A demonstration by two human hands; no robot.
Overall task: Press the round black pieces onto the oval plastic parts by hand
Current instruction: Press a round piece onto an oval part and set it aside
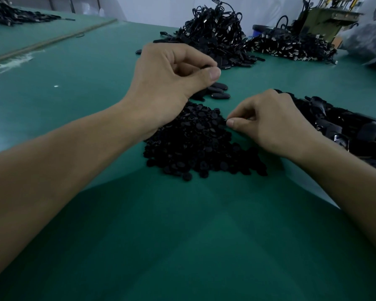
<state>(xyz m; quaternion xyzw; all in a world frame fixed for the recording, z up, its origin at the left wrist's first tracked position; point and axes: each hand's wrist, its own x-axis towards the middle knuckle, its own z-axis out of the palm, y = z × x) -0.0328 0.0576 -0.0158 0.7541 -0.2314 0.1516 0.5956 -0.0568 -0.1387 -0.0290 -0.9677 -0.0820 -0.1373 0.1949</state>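
Left hand (172, 79): raised above the table, fingers curled, with thumb and forefinger pinching a small dark part (206, 66); too much of it is hidden to name it.
Right hand (269, 124): low at the right edge of the nearest heap, fingers curled, thumb and forefinger tips pressed together. Whether a piece sits between them cannot be told.
Round black pieces (200, 146): a loose heap of small matte discs on the mat, between the two forearms and just below the left hand.
Oval plastic parts (220, 94): a few glossy black ovals lying flat just beyond the heap, partly behind the left hand.
Right-side heap (343, 127): a larger pile of black moulded parts behind the right hand, running off the right edge.
Cable piles (215, 35): two mounds of black leads with metal plug ends at the far side of the table, side by side.
Table mat (182, 235): green, and it covers the whole work surface.
Background: a yellow-green machine (321, 20) stands at the far right, with a clear plastic bag (369, 42) beside it.
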